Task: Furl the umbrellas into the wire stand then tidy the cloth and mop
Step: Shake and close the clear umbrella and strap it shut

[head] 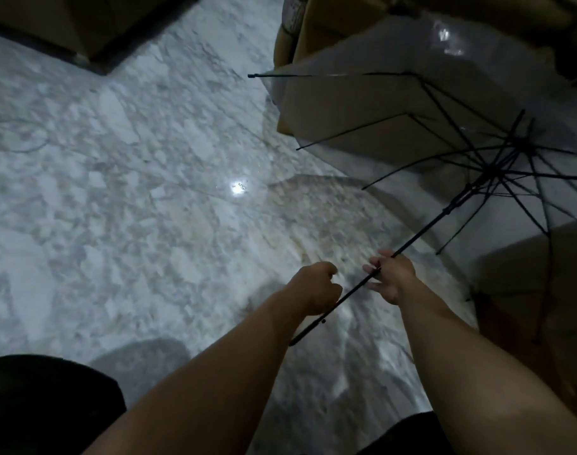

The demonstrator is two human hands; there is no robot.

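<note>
While my left hand curls round the shaft and my right hand pinches it higher up, the open umbrella hangs low right; its ribs may catch the sofa, or the runner nip my fingers when furling

Open transparent black-ribbed umbrella, shaft tilted

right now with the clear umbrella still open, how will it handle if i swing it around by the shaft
The clear umbrella probably feels light, its canopy being thin film on slim ribs. Open so wide, it may drag air or snag the nearby furniture. The thin shaft could twist in the hand.
</note>
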